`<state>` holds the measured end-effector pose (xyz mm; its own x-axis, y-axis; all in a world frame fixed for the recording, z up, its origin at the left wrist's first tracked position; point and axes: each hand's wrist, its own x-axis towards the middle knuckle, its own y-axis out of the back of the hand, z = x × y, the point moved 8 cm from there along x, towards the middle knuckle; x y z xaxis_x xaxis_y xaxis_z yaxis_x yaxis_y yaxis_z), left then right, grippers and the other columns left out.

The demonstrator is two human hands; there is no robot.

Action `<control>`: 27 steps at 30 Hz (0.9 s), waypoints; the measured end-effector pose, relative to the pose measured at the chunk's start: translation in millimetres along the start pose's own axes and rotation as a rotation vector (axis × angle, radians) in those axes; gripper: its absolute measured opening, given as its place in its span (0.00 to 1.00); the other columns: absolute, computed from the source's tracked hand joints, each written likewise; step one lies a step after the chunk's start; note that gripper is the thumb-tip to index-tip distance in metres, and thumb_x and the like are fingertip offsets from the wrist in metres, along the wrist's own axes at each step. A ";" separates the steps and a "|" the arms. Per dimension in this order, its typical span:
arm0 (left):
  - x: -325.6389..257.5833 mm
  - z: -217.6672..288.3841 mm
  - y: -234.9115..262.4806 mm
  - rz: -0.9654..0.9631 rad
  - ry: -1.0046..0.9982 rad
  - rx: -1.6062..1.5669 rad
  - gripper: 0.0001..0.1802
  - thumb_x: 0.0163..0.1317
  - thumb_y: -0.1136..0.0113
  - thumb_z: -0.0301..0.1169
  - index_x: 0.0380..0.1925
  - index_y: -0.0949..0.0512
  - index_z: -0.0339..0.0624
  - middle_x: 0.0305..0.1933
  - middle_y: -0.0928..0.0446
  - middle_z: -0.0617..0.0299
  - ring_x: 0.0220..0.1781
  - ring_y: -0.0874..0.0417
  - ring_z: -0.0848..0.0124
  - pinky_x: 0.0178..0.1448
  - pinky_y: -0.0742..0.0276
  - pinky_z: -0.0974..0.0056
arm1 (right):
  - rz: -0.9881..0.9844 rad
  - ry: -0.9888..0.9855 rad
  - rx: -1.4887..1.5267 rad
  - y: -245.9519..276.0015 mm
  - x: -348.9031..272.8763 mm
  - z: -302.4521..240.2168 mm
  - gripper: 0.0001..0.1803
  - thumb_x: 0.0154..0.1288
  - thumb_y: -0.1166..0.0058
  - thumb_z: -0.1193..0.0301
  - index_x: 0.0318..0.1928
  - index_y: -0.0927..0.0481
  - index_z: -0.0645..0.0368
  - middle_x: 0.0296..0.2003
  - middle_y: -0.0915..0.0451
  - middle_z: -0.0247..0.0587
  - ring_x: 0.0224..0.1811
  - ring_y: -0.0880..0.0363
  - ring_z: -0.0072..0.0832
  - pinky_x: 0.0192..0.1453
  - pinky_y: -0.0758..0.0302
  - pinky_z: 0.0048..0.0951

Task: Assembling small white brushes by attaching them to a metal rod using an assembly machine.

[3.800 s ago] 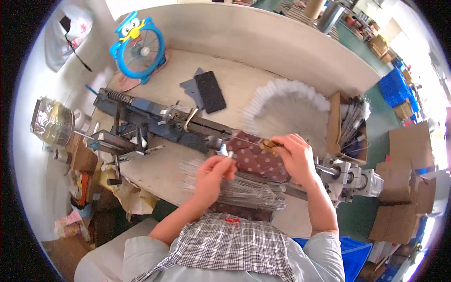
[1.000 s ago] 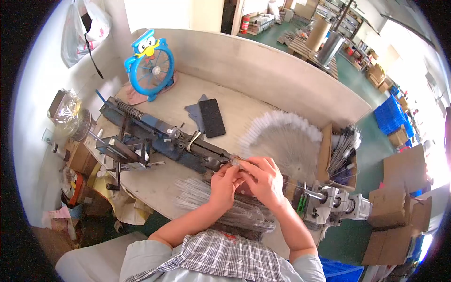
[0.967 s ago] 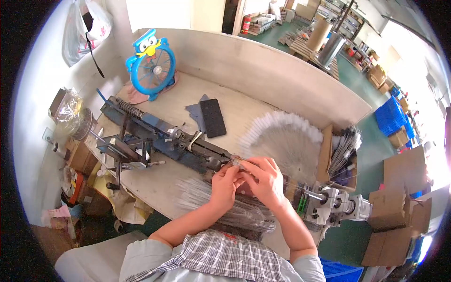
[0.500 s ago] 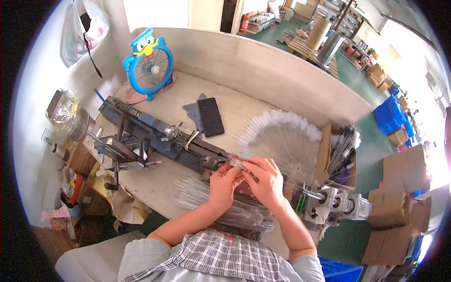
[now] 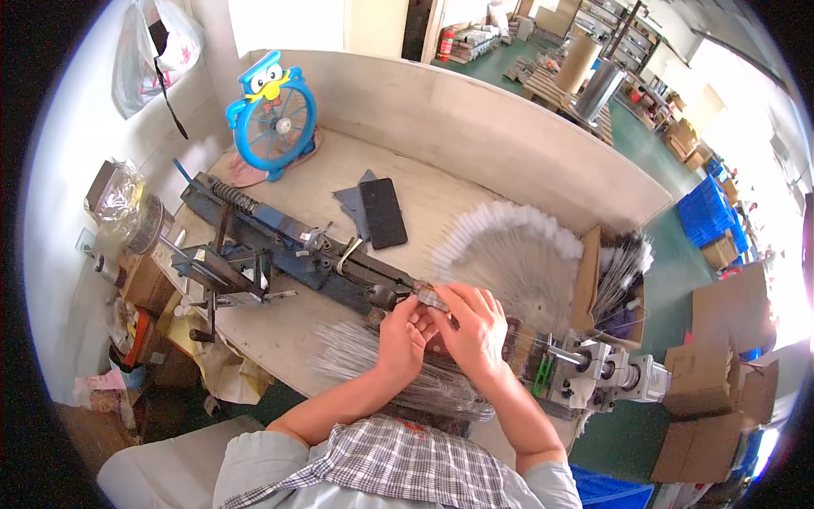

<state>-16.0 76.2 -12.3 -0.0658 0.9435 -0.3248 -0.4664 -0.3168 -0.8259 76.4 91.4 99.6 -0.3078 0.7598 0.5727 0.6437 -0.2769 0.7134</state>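
Observation:
My left hand [image 5: 404, 339] is at the right end of a long dark metal fixture [image 5: 292, 242], its fingers curled and their tips close to the jaw there. What lies between those fingertips is too small to make out. Close beside it, my right hand [image 5: 473, 332] pinches a small pale metallic piece [image 5: 431, 297] at the fixture's end, fingers closed over it. Below both wrists lies a bundle of thin silvery wire rods [image 5: 360, 352], partly covered by my forearms. Beyond my right hand, many thin white-tipped brushes [image 5: 517, 254] are spread in a fan on the table.
A motor unit with a shaft and clamps [image 5: 610, 369] stands at the right. Behind it is a cardboard box [image 5: 591, 271] of more wire brushes. A black phone [image 5: 383, 212] lies on a grey cloth. A blue cartoon fan [image 5: 273, 119] stands at the back left, near the table's raised wall [image 5: 475, 119].
My left fingers have drawn slightly down from the small piece and curled more. My right hand has tilted over the piece a little. The view has shifted slightly.

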 end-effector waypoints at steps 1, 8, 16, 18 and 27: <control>1.3 -0.3 2.4 0.000 0.000 -0.001 0.12 0.66 0.51 0.38 0.41 0.27 0.42 0.43 0.23 0.62 0.47 0.22 0.71 0.54 0.29 0.63 | -0.014 0.020 0.012 -0.6 0.1 -1.1 0.15 0.49 0.38 0.70 0.41 0.18 0.51 0.39 0.21 0.32 0.41 0.23 0.33 0.43 0.29 0.34; -0.6 3.0 -1.5 -0.043 -0.078 0.080 0.07 0.64 0.49 0.27 0.41 0.26 0.41 0.40 0.22 0.64 0.40 0.20 0.76 0.45 0.25 0.69 | -0.033 0.034 0.029 0.4 0.0 -2.8 0.12 0.50 0.38 0.70 0.38 0.17 0.50 0.39 0.21 0.31 0.41 0.23 0.32 0.43 0.29 0.34; -0.7 2.9 1.0 -0.024 -0.074 0.047 0.08 0.64 0.48 0.27 0.43 0.26 0.40 0.40 0.22 0.64 0.40 0.20 0.77 0.46 0.24 0.69 | -0.042 0.021 0.036 3.1 -0.6 -1.3 0.13 0.49 0.37 0.69 0.39 0.17 0.51 0.39 0.21 0.31 0.41 0.23 0.32 0.44 0.29 0.33; 1.1 0.2 4.3 -0.035 -0.051 0.060 0.09 0.64 0.48 0.27 0.43 0.26 0.40 0.41 0.21 0.63 0.42 0.20 0.76 0.47 0.24 0.68 | -0.029 0.016 0.042 5.1 -0.9 -0.4 0.13 0.49 0.37 0.69 0.39 0.17 0.51 0.39 0.21 0.31 0.41 0.23 0.32 0.44 0.28 0.33; -1.0 3.1 -3.9 -0.009 -0.059 0.083 0.05 0.64 0.47 0.25 0.39 0.26 0.39 0.40 0.22 0.62 0.40 0.20 0.75 0.47 0.24 0.69 | -0.041 0.015 0.050 4.9 -4.0 4.2 0.13 0.48 0.36 0.71 0.38 0.17 0.52 0.38 0.21 0.32 0.41 0.23 0.32 0.43 0.28 0.33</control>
<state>-16.8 76.9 -7.3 -0.1124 0.9510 -0.2879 -0.5383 -0.3019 -0.7869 83.8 89.5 99.1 -0.3448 0.7609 0.5496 0.6644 -0.2158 0.7156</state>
